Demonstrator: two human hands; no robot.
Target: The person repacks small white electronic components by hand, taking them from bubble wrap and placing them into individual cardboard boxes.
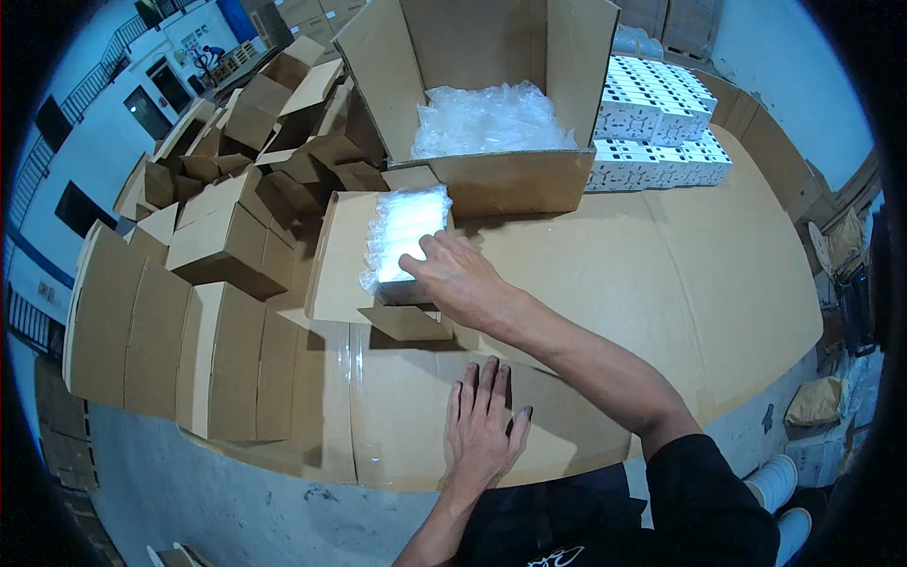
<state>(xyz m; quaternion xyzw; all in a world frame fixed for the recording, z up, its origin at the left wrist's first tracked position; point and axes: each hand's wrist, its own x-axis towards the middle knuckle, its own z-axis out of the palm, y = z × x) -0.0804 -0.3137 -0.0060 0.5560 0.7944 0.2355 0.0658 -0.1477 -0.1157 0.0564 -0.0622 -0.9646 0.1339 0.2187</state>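
A small open carton [340, 260] lies on the cardboard-covered table, its flaps folded outward. Inside it is a bundle of white items topped with clear bubble wrap [406, 222]. My right hand [458, 279] reaches in from the right with fingers curled and pinched at the wrap on the near part of the bundle. What lies under the fingertips is partly hidden. Closer to me, my left hand [482, 425] rests flat on the table, fingers stretched out and holding nothing.
Behind stands a large open box [510, 180] with bubble wrap sheets [491, 118] inside. Stacked white patterned boxes [652, 123] sit at the back right. Several brown cartons [227, 236] crowd the left side. The table's cardboard surface [614, 255] extends right.
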